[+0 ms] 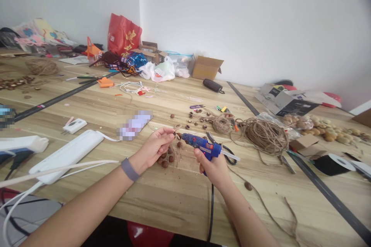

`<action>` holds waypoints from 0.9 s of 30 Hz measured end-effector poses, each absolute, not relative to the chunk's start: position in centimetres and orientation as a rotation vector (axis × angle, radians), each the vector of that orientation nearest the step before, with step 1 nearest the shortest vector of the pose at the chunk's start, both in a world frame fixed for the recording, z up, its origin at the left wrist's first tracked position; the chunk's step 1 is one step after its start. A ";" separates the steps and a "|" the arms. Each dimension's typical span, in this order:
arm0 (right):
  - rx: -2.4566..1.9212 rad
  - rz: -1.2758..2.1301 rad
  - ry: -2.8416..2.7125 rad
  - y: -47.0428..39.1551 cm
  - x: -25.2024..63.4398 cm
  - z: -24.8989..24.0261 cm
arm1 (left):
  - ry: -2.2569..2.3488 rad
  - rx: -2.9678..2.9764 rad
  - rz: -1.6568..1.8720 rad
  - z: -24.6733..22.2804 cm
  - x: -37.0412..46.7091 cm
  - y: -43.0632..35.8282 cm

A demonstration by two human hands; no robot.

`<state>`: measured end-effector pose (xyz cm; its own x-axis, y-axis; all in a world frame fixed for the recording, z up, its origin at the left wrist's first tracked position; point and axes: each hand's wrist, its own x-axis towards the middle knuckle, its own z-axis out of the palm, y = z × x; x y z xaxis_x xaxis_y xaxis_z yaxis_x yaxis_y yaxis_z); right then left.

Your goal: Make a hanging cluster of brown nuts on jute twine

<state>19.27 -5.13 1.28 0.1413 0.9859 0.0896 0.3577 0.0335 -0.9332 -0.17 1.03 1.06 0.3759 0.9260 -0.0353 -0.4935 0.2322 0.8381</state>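
Observation:
My right hand (216, 166) is wrapped round the grip of a blue hot glue gun (207, 147), with a clear glue stick (232, 155) poking out of its back. The gun's nozzle points left, close to the fingertips of my left hand (155, 146). Those fingers pinch a piece of brown twine (176, 127); a small dark bit at the fingertips is too small to make out. Just below, partly hidden by my left hand, is a cluster of round brown nuts (165, 163) with twine among them. The gun's black cord (211, 208) runs down over the table edge.
Coils of twine (265, 135), nutshell halves (204, 126) and black-handled scissors (228, 154) lie to the right. A white power strip (66, 156) and cables are at left. A phone (136, 123) lies beyond my left hand. Bags and cardboard boxes (207, 67) line the wall.

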 end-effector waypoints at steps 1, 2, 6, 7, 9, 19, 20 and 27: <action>-1.484 0.854 -1.370 -5.1 19.3 1.3 | 0.617 0.850 1.063 1.0 -0.2 1.0; -1.481 0.858 -1.369 -5.1 19.3 1.2 | 0.620 0.849 1.063 1.0 -0.2 1.1; -1.481 0.859 -1.368 -5.2 19.2 1.4 | 0.627 0.851 1.065 1.1 -0.2 1.1; -1.482 0.855 -1.370 -5.2 19.2 1.5 | 0.627 0.850 1.065 1.1 -0.2 1.0; -1.485 0.852 -1.371 -5.2 19.1 1.6 | 0.626 0.844 1.064 1.2 -0.2 1.0; -1.496 0.885 -1.348 -5.1 19.3 1.3 | 0.631 0.838 1.066 1.0 -0.1 1.1; -1.493 0.887 -1.348 -5.2 19.3 1.3 | 0.632 0.839 1.065 1.0 -0.1 1.1; -1.479 0.897 -1.332 -5.2 19.2 1.5 | 0.627 0.873 1.051 1.0 -0.2 1.1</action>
<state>19.19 -5.21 1.45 0.1475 0.9872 0.0610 0.3148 0.0116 -0.9491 -0.17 1.09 1.04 0.3816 0.9236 -0.0371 -0.4717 0.2291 0.8515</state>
